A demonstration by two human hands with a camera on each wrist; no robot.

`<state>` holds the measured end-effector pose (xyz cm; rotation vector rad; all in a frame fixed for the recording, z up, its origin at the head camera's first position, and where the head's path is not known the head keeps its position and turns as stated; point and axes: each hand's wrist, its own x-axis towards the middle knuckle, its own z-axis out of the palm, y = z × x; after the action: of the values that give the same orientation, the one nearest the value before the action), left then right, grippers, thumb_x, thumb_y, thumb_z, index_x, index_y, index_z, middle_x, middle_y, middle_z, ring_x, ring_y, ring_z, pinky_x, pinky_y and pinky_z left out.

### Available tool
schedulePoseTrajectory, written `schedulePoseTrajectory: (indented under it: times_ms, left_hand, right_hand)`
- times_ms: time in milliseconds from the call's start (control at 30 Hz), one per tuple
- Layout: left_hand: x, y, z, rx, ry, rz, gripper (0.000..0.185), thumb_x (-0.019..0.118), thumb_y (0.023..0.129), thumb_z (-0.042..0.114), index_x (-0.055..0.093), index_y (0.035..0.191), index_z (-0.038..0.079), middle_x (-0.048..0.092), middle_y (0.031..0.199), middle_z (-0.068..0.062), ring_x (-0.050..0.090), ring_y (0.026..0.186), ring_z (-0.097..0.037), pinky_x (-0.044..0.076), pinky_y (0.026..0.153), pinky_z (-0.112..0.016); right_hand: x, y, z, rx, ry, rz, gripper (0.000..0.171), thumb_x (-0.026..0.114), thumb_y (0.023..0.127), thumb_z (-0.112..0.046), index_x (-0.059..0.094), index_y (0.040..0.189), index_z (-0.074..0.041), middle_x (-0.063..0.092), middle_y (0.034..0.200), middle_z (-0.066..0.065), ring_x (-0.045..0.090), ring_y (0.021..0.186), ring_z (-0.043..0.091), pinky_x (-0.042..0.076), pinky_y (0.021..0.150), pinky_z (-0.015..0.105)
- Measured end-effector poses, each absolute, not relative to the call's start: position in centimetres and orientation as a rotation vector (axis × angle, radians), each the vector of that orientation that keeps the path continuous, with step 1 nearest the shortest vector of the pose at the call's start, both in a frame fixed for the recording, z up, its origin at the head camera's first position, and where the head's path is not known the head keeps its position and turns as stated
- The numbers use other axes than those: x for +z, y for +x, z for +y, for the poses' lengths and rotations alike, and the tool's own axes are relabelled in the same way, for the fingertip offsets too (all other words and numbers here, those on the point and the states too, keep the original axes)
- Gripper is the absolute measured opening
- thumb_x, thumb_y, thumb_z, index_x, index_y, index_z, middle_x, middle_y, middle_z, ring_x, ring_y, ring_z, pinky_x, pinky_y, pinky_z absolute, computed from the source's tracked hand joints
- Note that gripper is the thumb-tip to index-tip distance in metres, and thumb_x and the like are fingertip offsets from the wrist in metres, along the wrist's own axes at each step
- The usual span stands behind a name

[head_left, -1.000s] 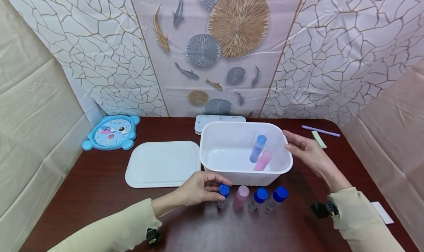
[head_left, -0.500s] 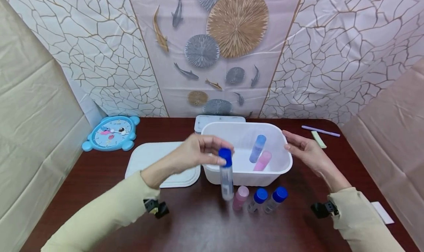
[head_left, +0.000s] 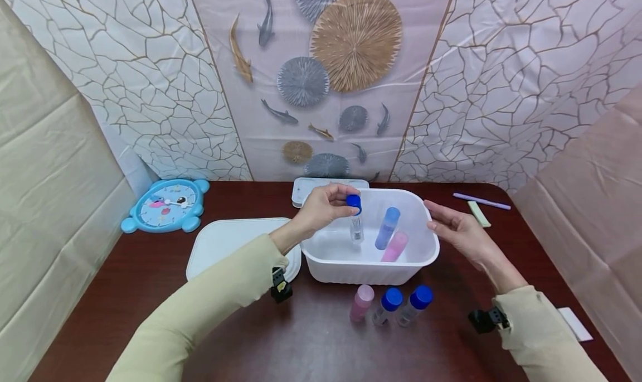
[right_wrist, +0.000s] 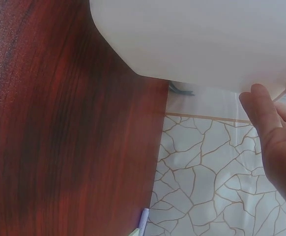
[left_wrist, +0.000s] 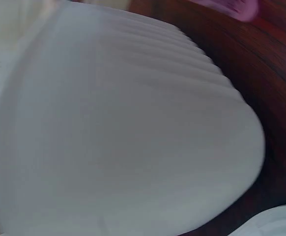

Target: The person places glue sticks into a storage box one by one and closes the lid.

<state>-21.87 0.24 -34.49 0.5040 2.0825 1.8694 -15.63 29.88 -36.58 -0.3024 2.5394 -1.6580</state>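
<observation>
Dark wooden worktop (head_left: 150,293) carries a white tub (head_left: 368,270), over which the left hand (head_left: 321,206) pinches a blue-capped tube (head_left: 355,219) upright while the right hand's (head_left: 453,228) relaxed, open grip steadies the rim.

There are six small bottles in total. One clear bottle (head_left: 356,220) with a blue cap hangs over the one white tub (head_left: 368,266). Two bottles lie inside the tub, one blue (head_left: 387,227) and one pink (head_left: 394,246). Three bottles stand in a row on the tabletop (head_left: 150,293): one pink (head_left: 361,302) and two with blue caps (head_left: 387,305) (head_left: 416,303). There are also two flat white lids (head_left: 228,245) (head_left: 308,188), one blue clock (head_left: 165,204), one purple pen (head_left: 481,201) and two hands (head_left: 323,206) (head_left: 453,231).
</observation>
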Motion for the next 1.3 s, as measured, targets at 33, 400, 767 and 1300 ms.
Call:
schedulePoseTrajectory:
  times_ms: [33,400,767,1300]
  left_hand:
    - [-34.9,-22.0,0.5,1.843,0.492,2.108,0.034,0.071,0.08,-0.002,0.063,0.113,-0.001,0.066,0.108,-0.018,0.065,0.092,-0.016,0.054,0.083,-0.026]
    - [-36.5,-22.6,2.6,1.638,0.469,2.239,0.031,0.073,0.078,-0.003,0.065,0.108,0.0,0.068,0.109,-0.015,0.062,0.104,-0.021,0.052,0.085,-0.022]
    - [-37.0,-23.1,3.2,1.586,0.467,2.288,0.031,0.074,0.077,-0.003,0.067,0.106,0.004,0.068,0.108,-0.012,0.063,0.102,-0.019,0.052,0.084,-0.021]
    - [-35.5,-22.4,2.4,1.542,0.573,2.325,0.043,0.072,0.081,0.003,0.061,0.122,0.006,0.062,0.125,-0.01,0.058,0.115,-0.021,0.049,0.093,-0.024]
  right_hand:
    - [-36.6,-15.6,29.9,-1.647,-0.299,2.544,0.057,0.055,0.096,-0.017,0.031,0.143,0.005,0.033,0.143,0.032,0.052,0.1,-0.015,0.048,0.08,0.01]
    - [-36.8,-15.6,29.8,-1.656,-0.305,2.545,0.056,0.054,0.096,-0.017,0.031,0.142,0.006,0.034,0.142,0.033,0.052,0.1,-0.015,0.048,0.08,0.009]
    - [-36.7,-15.7,29.8,-1.647,-0.302,2.545,0.057,0.054,0.096,-0.017,0.031,0.143,0.005,0.034,0.142,0.032,0.052,0.099,-0.015,0.048,0.08,0.009]
    - [-36.5,-15.6,29.9,-1.629,-0.289,2.546,0.058,0.054,0.096,-0.019,0.031,0.144,0.003,0.035,0.143,0.03,0.052,0.1,-0.015,0.048,0.08,0.01]
